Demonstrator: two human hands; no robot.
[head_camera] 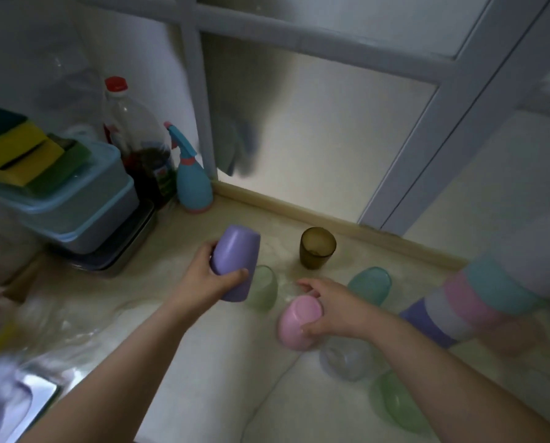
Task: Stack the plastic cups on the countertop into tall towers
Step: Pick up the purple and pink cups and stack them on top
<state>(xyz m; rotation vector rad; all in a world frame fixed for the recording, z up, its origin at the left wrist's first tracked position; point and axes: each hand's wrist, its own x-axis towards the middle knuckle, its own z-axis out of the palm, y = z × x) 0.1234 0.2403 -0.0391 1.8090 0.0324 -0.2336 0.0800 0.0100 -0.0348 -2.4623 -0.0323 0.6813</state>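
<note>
My left hand (208, 276) grips an upside-down purple cup (235, 262) held above the pale countertop (203, 362). My right hand (334, 306) holds an upside-down pink cup (297, 324) just over the counter. A pale green cup (264, 287) stands upside down behind the purple one. A teal cup (371, 282), a clear cup (347, 358) and a green cup (395, 402) also sit inverted nearby. At the right, a leaning stack of nested cups (471, 303) shows purple, white, pink and teal bands. An olive-brown tumbler (316, 247) stands upright at the back.
Blue lidded boxes (85, 199) with sponges (21, 148) on top stand at the left, beside a red-capped bottle (136, 139) and a blue spray bottle (192, 177). A steel sink (18, 398) lies at the lower left. A frosted window (315, 129) backs the counter.
</note>
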